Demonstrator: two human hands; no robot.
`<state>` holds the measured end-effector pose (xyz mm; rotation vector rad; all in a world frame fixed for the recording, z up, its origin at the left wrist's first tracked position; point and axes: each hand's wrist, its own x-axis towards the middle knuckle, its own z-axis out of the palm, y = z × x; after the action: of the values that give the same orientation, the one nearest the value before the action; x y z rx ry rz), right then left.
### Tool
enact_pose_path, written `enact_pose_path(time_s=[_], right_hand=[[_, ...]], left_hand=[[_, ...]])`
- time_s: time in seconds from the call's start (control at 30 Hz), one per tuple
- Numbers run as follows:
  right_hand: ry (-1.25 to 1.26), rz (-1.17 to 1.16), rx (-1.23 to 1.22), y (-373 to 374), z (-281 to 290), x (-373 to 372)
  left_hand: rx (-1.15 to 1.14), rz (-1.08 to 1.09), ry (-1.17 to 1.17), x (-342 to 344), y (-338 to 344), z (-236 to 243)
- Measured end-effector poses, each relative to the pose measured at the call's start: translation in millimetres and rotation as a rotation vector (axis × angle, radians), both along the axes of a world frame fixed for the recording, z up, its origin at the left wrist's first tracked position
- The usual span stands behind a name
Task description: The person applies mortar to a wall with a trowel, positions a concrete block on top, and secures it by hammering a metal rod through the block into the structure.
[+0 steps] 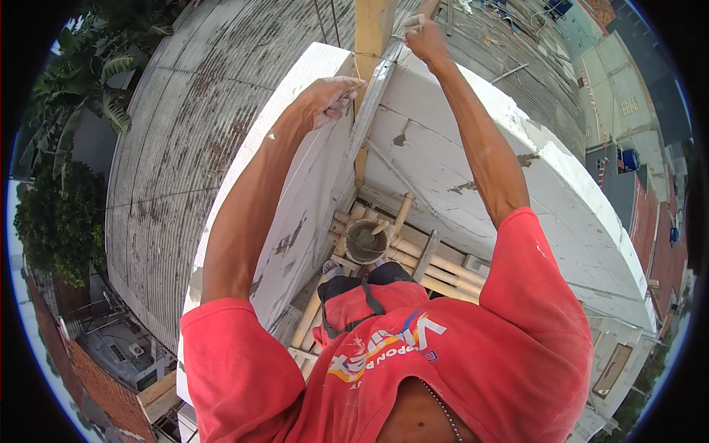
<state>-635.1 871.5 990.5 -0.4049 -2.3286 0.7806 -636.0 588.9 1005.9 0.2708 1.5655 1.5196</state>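
Note:
My left hand (331, 102) is raised at the inner corner of two white block walls, its fingers pinched on what looks like a thin string (358, 68). Beside it stands an upright wooden post (373, 28), with a thin tie running across it. A narrow grey metal strip (375, 92) runs down the corner next to the post. My right hand (427, 40) is closed, higher up and just right of the post, above the right wall's top. A short bit of wire shows by its fingertips, but what it grips is hidden.
The left wall (255, 140) and right wall (509, 162) meet ahead of me. Below, a bucket of grey mortar (365, 242) rests among bamboo poles (443, 269) near my feet. Beyond the left wall lies a corrugated roof (173, 148), lower down; trees (63, 214) stand farther left.

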Motion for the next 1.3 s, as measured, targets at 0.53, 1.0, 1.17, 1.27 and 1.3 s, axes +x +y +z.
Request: enact_pose_path(time_s=[0.53, 1.0, 1.17, 1.27, 1.3], right_hand=[[0.180, 0.439, -1.860, -31, 8, 112], [-0.102, 0.086, -1.155, -50, -20, 109], [-0.065, 0.141, -0.959, -70, -6, 104], [0.117, 0.232, -1.321, -64, -8, 118], [0.152, 0.298, -1.582, -73, -5, 122]], left_hand=[[0.203, 0.175, -0.269, -2, -3, 3], [0.186, 0.047, -0.201, 14, -8, -2], [0.243, 0.015, -0.158, -10, -26, -4], [0.035, 0.124, -0.091, 14, -12, 7], [0.032, 0.128, -0.087, 14, -15, 4]])
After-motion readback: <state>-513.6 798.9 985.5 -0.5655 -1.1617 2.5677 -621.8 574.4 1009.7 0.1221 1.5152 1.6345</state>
